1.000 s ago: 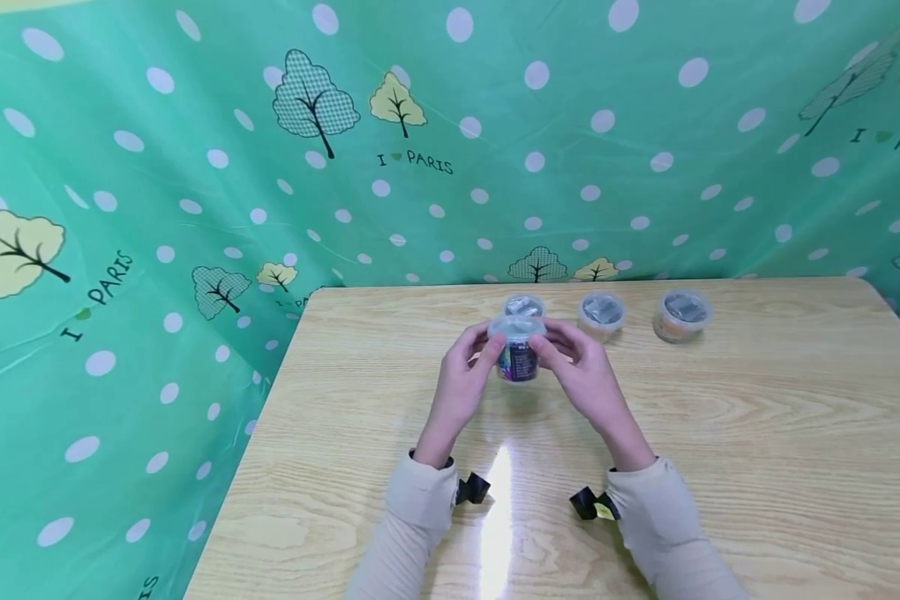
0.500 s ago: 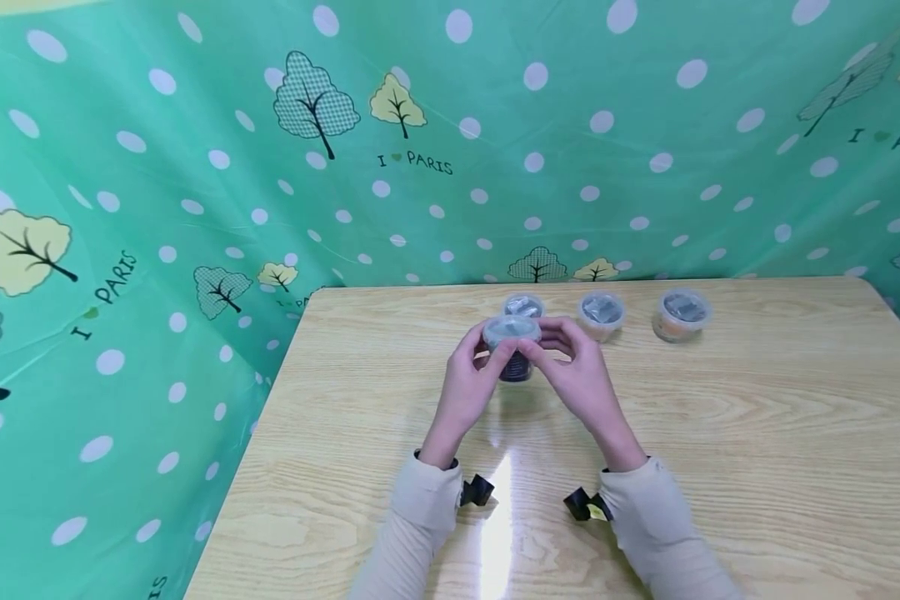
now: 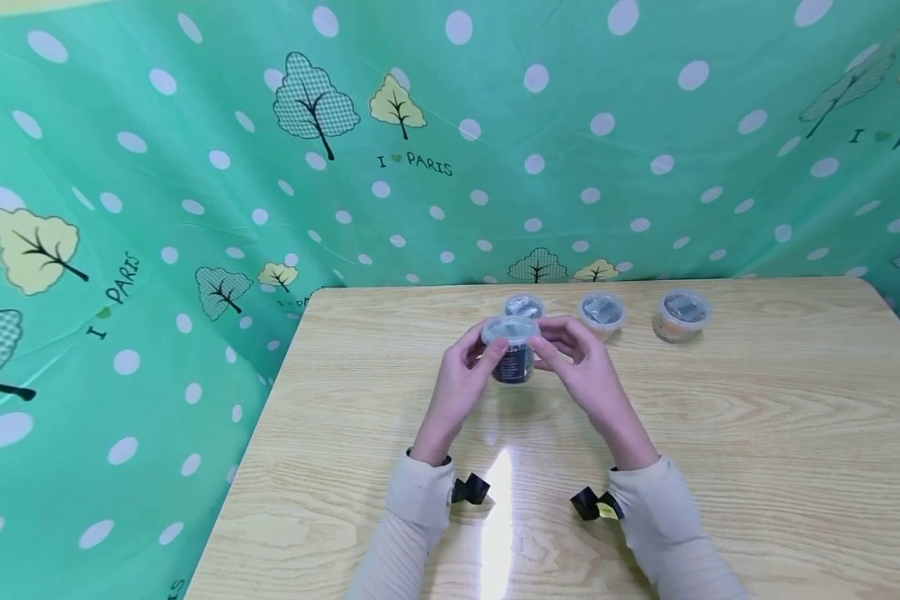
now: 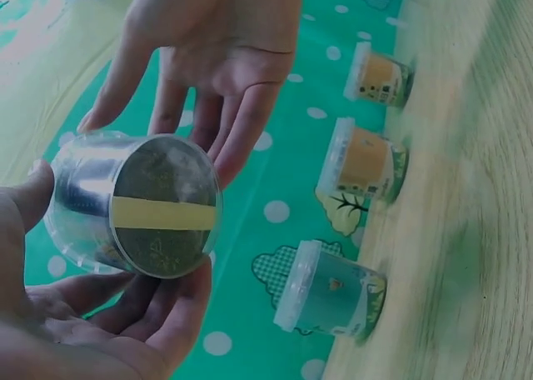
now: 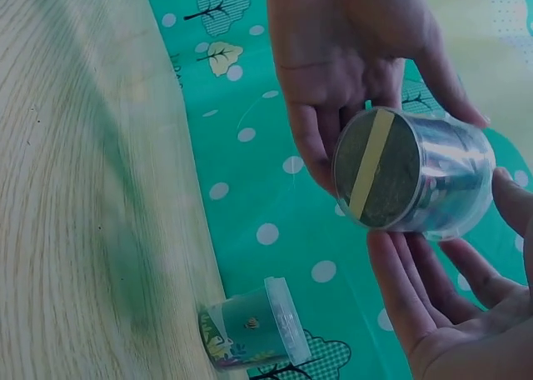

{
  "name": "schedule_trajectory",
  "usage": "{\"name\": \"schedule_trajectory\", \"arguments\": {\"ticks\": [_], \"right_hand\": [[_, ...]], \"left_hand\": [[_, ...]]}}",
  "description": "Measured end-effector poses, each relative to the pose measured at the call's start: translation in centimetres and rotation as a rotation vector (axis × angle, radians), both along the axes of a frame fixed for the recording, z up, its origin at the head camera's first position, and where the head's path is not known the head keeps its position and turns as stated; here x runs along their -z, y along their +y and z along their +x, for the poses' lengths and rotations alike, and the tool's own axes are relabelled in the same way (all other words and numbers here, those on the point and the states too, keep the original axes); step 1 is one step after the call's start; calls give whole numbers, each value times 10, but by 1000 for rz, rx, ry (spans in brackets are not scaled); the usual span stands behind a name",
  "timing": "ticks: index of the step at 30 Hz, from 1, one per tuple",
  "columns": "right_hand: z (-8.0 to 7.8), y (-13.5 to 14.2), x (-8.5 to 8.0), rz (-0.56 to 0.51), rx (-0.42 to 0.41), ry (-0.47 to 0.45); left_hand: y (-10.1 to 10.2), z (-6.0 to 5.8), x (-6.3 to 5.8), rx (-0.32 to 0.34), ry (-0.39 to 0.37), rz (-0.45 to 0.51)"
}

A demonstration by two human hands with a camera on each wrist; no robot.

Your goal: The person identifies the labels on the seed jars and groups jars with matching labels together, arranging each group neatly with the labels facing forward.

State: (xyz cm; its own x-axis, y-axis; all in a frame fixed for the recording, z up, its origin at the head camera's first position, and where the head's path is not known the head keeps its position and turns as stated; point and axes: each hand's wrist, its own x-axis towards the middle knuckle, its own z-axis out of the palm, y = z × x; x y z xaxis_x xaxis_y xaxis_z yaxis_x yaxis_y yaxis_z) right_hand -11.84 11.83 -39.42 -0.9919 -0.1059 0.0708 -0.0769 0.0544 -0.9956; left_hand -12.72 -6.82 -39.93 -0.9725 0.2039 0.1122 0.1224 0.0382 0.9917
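Observation:
Raised over the table, a small clear plastic tub (image 3: 513,365) with a translucent lid (image 3: 512,327) and a dark printed label is held upright between both hands. My left hand (image 3: 459,379) grips its left side, thumb at the front just under the lid. From the right, my right hand (image 3: 587,373) holds it the same way, its thumb near the lid's edge and fingers behind. The left wrist view shows the tub's dark round base (image 4: 166,176), crossed by a pale yellow strip (image 4: 162,214). The right wrist view shows the same base (image 5: 400,172) between both hands' fingers.
Three similar lidded tubs stand in a row along the table's back: one (image 3: 523,305) partly behind the held tub, a middle one (image 3: 601,312) and a right one (image 3: 682,317). Behind the wooden table (image 3: 757,450) hangs a green dotted cloth (image 3: 450,192).
The tub has turned between the hands, so its label shows differently. The thumbs came together at the front half a second ago and are apart again now. The other tubs have not moved.

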Motion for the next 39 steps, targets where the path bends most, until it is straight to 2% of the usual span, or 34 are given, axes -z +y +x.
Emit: {"name": "schedule_trajectory", "arguments": {"ticks": [7,18,24,29,35,39], "right_hand": [[-1,3,-1,-25,-41,-10],[-2,5,-3,15,-134,-45],[-2,5,-4,9,-116,-22],[-1,3,-2,-3,-75,-5],[-1,1,-3,17,-1,24],[0,-1,-4,20,18,15]], "left_hand": [[-4,2,-2,20,9,20],[-5,1,-1,73,-10,78],[-6,0,-1,89,-35,91],[-5,1,-1,47,-60,86],[-1,0,-2,-39,-48,87],[1,0,-2,-66,-47,74]]}}
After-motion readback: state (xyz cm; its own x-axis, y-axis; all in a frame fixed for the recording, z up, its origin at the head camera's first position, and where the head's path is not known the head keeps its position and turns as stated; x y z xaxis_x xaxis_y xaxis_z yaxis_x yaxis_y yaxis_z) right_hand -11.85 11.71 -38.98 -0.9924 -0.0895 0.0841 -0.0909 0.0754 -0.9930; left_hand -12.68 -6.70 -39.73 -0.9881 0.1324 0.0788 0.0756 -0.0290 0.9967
